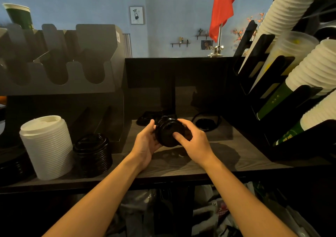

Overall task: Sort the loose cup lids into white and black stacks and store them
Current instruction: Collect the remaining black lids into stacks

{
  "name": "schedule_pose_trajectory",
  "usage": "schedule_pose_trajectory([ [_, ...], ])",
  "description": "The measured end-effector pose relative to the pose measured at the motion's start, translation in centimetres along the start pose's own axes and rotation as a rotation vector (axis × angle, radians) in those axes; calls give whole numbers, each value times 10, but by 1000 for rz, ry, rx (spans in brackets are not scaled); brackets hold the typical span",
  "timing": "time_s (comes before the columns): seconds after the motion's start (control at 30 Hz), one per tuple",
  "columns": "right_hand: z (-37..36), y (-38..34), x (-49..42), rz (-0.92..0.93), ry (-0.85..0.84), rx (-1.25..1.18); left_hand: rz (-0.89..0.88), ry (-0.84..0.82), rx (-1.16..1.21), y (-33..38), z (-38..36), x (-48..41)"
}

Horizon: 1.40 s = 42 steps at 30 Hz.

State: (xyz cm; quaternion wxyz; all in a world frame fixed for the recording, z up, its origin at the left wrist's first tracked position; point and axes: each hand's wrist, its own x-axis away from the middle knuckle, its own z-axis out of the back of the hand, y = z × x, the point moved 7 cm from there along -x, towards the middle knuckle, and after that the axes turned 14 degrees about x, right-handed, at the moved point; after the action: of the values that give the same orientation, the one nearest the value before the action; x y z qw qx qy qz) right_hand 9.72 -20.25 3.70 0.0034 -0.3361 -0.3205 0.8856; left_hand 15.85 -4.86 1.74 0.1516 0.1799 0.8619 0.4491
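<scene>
The count stands at one white lid stack [48, 147], one standing black stack [92, 153], one held black stack [169, 133]; two hands, left hand [145, 143], right hand [195, 142]; one red flag [221, 9]; two wall shelves [180, 44] [201, 35].

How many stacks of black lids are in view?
2: the standing black stack on the counter, right of the white lid stack; the held black stack between left hand and right hand. A dark pile at the left edge may be a third.

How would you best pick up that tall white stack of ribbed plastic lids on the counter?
Probably clasp the white stack of ribbed plastic lids low on its sides, from the front: it stands tall and upright, and the black lid stack crowds its right.
</scene>
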Motion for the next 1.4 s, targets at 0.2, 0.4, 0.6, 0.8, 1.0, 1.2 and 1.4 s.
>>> schedule_pose_trajectory([
  [0.2, 2, 0, 2, -35, -6, -103, 73, -16, 119, -2, 1, 1],
  [0.4, -2, 1, 3, -143, -9, -327, 144, -30, 242, -5, 0, 1],
  [0.6, 3, 2, 4, -194, 24, -384, 84, -50, 69, -5, 0, -1],
  [0.8, -1, 5, 4, -246, -13, -412, 8, -12, -117, -7, -5, 2],
  [1.0, 2, 5, 6, -282, 9, -496, -181, -5, -286, 3, -4, 1],
  [1.2, 2, 4, 8, -288, 5, -497, -391, -44, -447, 14, -11, 10],
  [1.4, 3, 5, 8, -318, 12, -548, -454, -37, -520, 16, -13, 13],
])
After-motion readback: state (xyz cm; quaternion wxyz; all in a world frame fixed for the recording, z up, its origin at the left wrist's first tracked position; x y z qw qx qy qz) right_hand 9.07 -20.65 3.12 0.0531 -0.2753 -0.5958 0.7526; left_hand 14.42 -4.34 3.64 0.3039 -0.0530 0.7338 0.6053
